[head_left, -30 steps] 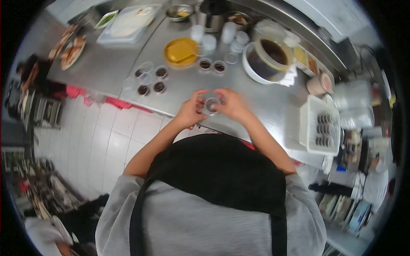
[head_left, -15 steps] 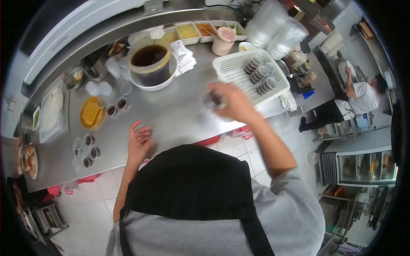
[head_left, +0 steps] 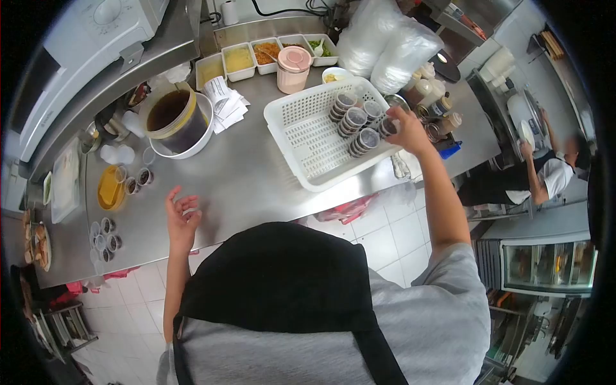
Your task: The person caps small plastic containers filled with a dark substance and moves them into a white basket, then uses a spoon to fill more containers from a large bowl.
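Note:
My right hand (head_left: 408, 130) is at the right side of a white perforated basket (head_left: 289, 144), its fingers closed on a small lidded cup (head_left: 388, 127) with dark contents. Beside that cup, stacks of similar cups (head_left: 352, 120) stand in the basket. My left hand (head_left: 183, 215) hovers over the front of the steel counter with its fingers apart, holding nothing. To its left are small cups of dark contents (head_left: 132, 185), a yellow container (head_left: 111, 190) and more small cups (head_left: 108, 242).
A tub of dark liquid (head_left: 170, 119) sits in a white bowl (head_left: 208, 131) at the back left. Food trays (head_left: 238, 59), a pink-lidded jar (head_left: 293, 72) and plastic-wrapped containers (head_left: 401, 54) line the back. Another person (head_left: 557, 173) stands at the far right.
My right hand has moved right with the cup, from over the counter to the stacks in the basket. The view has shifted, and the other person's arms have moved.

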